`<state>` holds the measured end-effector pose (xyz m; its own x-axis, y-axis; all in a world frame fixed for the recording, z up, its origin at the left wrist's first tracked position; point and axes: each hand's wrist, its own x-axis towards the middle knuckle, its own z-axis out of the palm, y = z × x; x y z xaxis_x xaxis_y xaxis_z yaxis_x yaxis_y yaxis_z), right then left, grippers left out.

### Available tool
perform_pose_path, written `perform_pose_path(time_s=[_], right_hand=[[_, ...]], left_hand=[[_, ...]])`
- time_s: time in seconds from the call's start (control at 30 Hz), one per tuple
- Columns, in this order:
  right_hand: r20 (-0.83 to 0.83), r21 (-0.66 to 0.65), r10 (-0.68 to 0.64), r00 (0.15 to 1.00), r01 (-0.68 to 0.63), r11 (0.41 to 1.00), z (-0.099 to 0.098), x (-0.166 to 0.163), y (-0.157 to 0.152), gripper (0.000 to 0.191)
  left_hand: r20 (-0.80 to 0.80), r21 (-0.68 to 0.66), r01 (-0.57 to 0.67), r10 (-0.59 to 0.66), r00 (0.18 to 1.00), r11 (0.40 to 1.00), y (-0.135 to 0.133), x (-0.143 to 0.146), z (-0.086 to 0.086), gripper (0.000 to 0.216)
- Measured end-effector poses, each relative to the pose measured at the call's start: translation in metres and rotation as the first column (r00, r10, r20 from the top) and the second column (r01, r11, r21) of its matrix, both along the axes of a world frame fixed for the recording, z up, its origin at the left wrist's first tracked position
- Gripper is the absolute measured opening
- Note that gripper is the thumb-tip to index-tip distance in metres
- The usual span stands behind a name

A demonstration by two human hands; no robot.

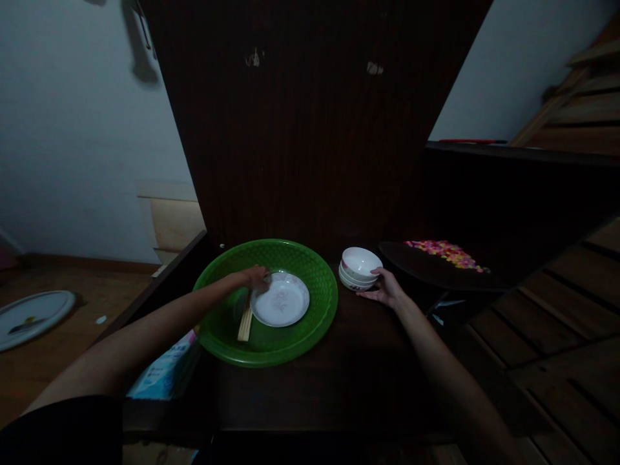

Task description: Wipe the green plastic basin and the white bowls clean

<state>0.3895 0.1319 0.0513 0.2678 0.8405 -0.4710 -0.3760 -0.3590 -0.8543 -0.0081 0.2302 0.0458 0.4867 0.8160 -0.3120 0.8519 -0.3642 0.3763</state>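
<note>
A green plastic basin [310,323] sits on a dark wooden table [368,374]. Inside it lie a white plate [281,300] and a bundle of wooden chopsticks [245,323]. My left hand [256,278] reaches into the basin, its fingers closed on the plate's far-left rim. To the right of the basin stands a small stack of white bowls [359,268]. My right hand [385,287] rests on the table beside that stack, fingers curled against the lowest bowl.
A dark tray [426,268] with colourful small pieces [448,252] lies right of the bowls. A dark cabinet rises behind the table. A light-blue packet [165,371] hangs off the table's left edge. A round white tray [31,316] lies on the floor at left.
</note>
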Motion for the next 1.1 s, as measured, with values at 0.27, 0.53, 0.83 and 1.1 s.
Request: perform_pose_path(time_s=[0.27, 0.53, 0.83, 1.1], right_hand=[[0.005, 0.004, 0.057, 0.998, -0.057, 0.998, 0.002, 0.007, -0.006, 0.060], [0.009, 0.017, 0.091, 0.996, -0.091, 0.996, 0.002, 0.008, -0.013, 0.063], [0.189, 0.055, 0.064, 0.980, -0.075, 0.996, 0.030, 0.012, -0.033, 0.047], [0.369, 0.247, 0.294, 0.882, -0.398, 0.884, 0.085, 0.010, -0.106, 0.030]], left_hand=[[0.068, -0.049, -0.092, 0.095, 0.993, 0.995, 0.001, 0.001, 0.014, 0.037], [0.254, 0.007, -0.233, 0.223, 0.941, 0.972, -0.007, -0.006, 0.052, 0.038], [0.624, 0.079, -0.384, 0.254, 0.738, 0.920, -0.040, 0.030, 0.104, 0.013], [0.740, -0.117, -0.236, 0.243, 0.627, 0.965, -0.112, 0.113, 0.106, 0.008]])
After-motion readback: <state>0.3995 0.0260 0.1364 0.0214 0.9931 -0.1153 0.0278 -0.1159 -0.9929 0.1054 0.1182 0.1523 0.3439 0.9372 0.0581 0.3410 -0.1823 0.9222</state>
